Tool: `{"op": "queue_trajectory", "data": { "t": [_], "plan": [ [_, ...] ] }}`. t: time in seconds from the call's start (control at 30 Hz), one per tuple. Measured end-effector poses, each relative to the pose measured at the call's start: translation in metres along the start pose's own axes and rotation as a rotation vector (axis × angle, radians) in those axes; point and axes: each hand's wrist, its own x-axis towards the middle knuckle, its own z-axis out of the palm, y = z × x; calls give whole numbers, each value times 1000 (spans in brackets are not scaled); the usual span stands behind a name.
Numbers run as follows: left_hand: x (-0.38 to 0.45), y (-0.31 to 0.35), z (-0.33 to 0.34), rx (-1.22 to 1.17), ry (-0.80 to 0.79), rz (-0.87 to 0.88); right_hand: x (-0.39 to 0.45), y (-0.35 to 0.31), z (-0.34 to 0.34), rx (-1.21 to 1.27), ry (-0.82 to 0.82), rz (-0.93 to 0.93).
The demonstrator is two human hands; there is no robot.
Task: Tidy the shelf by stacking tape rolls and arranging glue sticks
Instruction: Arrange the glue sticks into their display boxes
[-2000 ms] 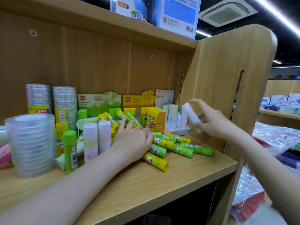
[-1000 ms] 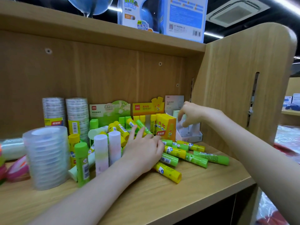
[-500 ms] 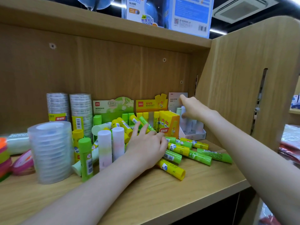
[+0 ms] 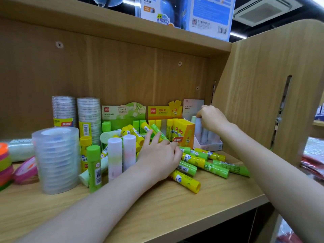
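Note:
Loose green and yellow glue sticks [image 4: 215, 170] lie in a pile on the wooden shelf [image 4: 175, 213]. My left hand [image 4: 159, 155] rests on top of that pile with its fingers spread, touching a green stick. At the back right, my right hand [image 4: 212, 118] grips the top of a pale pastel glue stick [image 4: 198, 128] standing in the white display box [image 4: 210, 146]. Two pastel sticks [image 4: 114, 158] and a green stick [image 4: 94, 169] stand upright to the left of my hand. A stack of clear tape rolls [image 4: 56, 160] stands at the front left.
Two tall tape stacks [image 4: 64, 109] stand against the back wall. Green [image 4: 122, 113] and yellow [image 4: 184, 135] display boxes hold upright sticks. Coloured tape rolls [image 4: 5, 165] sit at the far left. The wooden side panel [image 4: 254, 85] closes the right; a shelf board runs above.
My right hand carried the pastel glue stick from the air at the right into the white display box and now holds it there. My left hand stayed on the pile.

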Motion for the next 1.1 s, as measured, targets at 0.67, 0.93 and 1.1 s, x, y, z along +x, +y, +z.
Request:
{"op": "queue_trajectory", "data": {
  "t": [0.67, 0.93, 1.1],
  "plan": [
    [-1, 1, -1, 10, -2, 3, -172, 5, -27, 533, -153, -66],
    [-2, 2, -3, -28, 44, 7, -155, -2, -21, 592, -75, -65],
    [-2, 4, -2, -15, 64, 11, -161, -28, -30, 834, -11, -136]
  ]
}}
